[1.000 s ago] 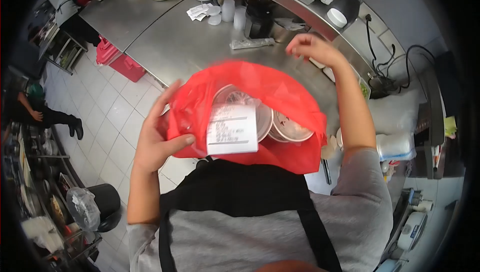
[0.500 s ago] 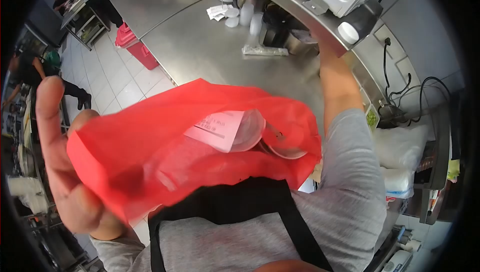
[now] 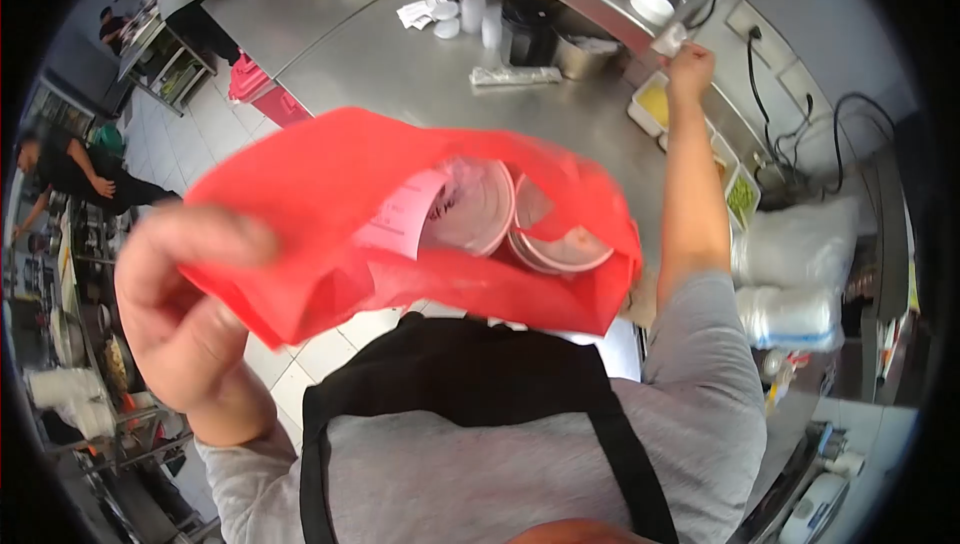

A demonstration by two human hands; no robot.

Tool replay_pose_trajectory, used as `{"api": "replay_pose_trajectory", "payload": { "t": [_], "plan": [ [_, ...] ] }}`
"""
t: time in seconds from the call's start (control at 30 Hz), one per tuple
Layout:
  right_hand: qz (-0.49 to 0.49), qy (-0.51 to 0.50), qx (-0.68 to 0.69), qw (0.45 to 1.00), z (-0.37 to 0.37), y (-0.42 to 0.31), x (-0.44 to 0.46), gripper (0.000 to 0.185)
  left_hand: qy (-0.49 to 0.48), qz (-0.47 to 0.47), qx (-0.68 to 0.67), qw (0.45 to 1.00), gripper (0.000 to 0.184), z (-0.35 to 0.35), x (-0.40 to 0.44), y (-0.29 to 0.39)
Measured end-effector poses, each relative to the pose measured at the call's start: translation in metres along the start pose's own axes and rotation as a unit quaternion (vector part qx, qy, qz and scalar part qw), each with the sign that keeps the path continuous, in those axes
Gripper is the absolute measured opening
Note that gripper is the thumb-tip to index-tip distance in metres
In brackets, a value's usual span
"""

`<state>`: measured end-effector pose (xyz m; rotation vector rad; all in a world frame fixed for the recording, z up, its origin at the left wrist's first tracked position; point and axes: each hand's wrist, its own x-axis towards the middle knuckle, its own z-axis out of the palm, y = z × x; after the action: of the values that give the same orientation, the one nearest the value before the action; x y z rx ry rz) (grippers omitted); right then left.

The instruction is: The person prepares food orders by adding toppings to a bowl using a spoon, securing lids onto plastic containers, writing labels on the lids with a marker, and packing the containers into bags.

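Note:
A red bag (image 3: pixel 300 169), held up in front of my chest, hangs open from my left hand (image 3: pixel 185 294), whose fingers close on its left edge. Inside it are lidded round containers; handwriting marks the clear lid of one container (image 3: pixel 475 209). A white printed slip (image 3: pixel 400 216) lies against that container. My right hand (image 3: pixel 690 69) reaches far to the right, at the wall end of the steel counter. Its fingers are closed at a small whitish, translucent piece (image 3: pixel 670 39), whose kind I cannot make out.
Food trays (image 3: pixel 742 194) line the counter's right edge, below my right forearm. A white round lid (image 3: pixel 652 5) sits on the raised shelf. Cups, a metal pot (image 3: pixel 585 52) and a wrapped roll (image 3: pixel 515 76) stand on the steel counter (image 3: pixel 400 74). Another person (image 3: pixel 85 169) is at far left.
My right hand has come out from behind the shelf edge, now with a whitish piece at its fingers. My left hand has curled further over the bag, which is raised slightly.

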<state>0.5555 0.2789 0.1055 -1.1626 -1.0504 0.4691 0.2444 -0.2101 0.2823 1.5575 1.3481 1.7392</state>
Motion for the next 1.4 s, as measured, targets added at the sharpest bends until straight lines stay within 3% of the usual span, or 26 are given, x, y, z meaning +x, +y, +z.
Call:
{"api": "replay_pose_trajectory", "payload": {
  "t": [0.1,0.17,0.2,0.23,0.3,0.37,0.43,0.47,0.53,0.6,0.67,0.7,0.77,0.8,0.87,0.97,1.07,1.1,1.2,1.23,1.27,1.33,1.37,1.4],
  "plan": [
    [-0.017,-0.038,-0.018,0.999,-0.090,-0.046,-0.036,0.014,-0.145,-0.006,-0.116,0.983,0.066,-0.007,0.018,-0.007],
    [-0.094,0.044,-0.019,0.994,-0.148,-0.091,-0.072,0.015,-0.209,0.008,-0.112,0.971,0.091,0.003,0.029,-0.003],
    [-0.134,0.063,0.122,0.981,-0.169,-0.112,-0.090,0.015,-0.232,0.013,-0.121,0.965,0.103,0.006,0.034,-0.001],
    [-0.156,0.062,0.190,0.967,-0.185,-0.140,-0.114,0.015,-0.274,0.012,-0.098,0.957,0.104,-0.001,0.039,-0.003],
    [-0.209,-0.031,0.229,0.950,-0.195,-0.203,-0.173,0.012,-0.310,0.013,-0.122,0.943,0.102,-0.003,0.045,-0.005],
    [-0.280,-0.109,0.105,0.948,-0.190,-0.231,-0.216,0.009,-0.324,0.013,-0.183,0.928,0.099,-0.001,0.050,-0.007],
    [-0.348,-0.230,-0.014,0.909,-0.170,-0.249,-0.255,0.005,-0.335,0.012,-0.252,0.908,0.098,0.002,0.053,-0.009],
    [-0.308,-0.317,-0.110,0.890,-0.162,-0.255,-0.275,0.009,-0.341,0.012,-0.284,0.896,0.097,0.004,0.054,-0.010],
    [-0.391,-0.378,-0.074,0.836,-0.136,-0.224,-0.305,0.013,-0.356,0.008,-0.352,0.866,0.095,0.008,0.054,-0.010],
    [-0.368,-0.437,-0.135,0.809,-0.126,-0.192,-0.328,0.013,-0.380,0.003,-0.415,0.827,0.095,0.013,0.055,-0.011],
    [-0.434,-0.306,-0.165,0.831,-0.125,-0.170,-0.323,0.012,-0.410,-0.005,-0.467,0.783,0.094,0.013,0.055,-0.015],
    [-0.416,-0.254,-0.165,0.857,-0.129,-0.177,-0.317,0.014,-0.456,-0.006,-0.488,0.745,0.093,0.005,0.060,-0.019],
    [-0.376,-0.155,-0.161,0.899,-0.141,-0.201,-0.299,0.017,-0.453,-0.011,-0.499,0.739,0.088,-0.004,0.064,-0.020],
    [-0.362,-0.156,-0.159,0.905,-0.145,-0.205,-0.294,0.025,-0.452,-0.014,-0.504,0.736,0.085,-0.009,0.065,-0.021],
    [-0.475,-0.244,-0.152,0.832,-0.144,-0.211,-0.297,0.023,-0.394,-0.012,-0.485,0.781,0.079,-0.006,0.070,-0.019],
    [-0.455,-0.435,-0.142,0.764,-0.132,-0.180,-0.339,0.024,-0.344,-0.005,-0.490,0.801,0.069,0.001,0.078,-0.018],
    [-0.229,-0.539,-0.075,0.807,-0.131,-0.189,-0.359,0.025,-0.296,-0.020,-0.492,0.818,0.065,0.001,0.085,-0.016],
    [-0.237,-0.481,-0.064,0.841,-0.133,-0.187,-0.358,0.032,-0.283,-0.021,-0.501,0.818,0.065,0.000,0.090,-0.021],
    [-0.171,-0.520,-0.117,0.829,-0.170,-0.204,-0.357,0.042,-0.257,-0.035,-0.492,0.831,0.064,-0.004,0.105,-0.028],
    [-0.192,-0.555,-0.400,0.704,-0.179,-0.229,-0.349,0.047,-0.251,-0.041,-0.482,0.839,0.064,-0.006,0.111,-0.030],
    [-0.333,-0.503,-0.459,0.652,-0.193,-0.203,-0.328,0.043,-0.257,-0.042,-0.478,0.839,0.064,-0.008,0.117,-0.032],
    [-0.358,-0.426,-0.553,0.620,-0.215,-0.197,-0.259,0.028,-0.267,-0.041,-0.473,0.839,0.063,-0.009,0.128,-0.036],
    [-0.417,-0.289,-0.615,0.604,-0.219,-0.229,-0.236,0.023,-0.262,-0.034,-0.467,0.844,0.062,-0.010,0.133,-0.037],
    [-0.492,-0.174,-0.483,0.703,-0.233,-0.257,-0.204,0.019,-0.255,-0.030,-0.461,0.850,0.062,-0.012,0.136,-0.038]
  ]
}}
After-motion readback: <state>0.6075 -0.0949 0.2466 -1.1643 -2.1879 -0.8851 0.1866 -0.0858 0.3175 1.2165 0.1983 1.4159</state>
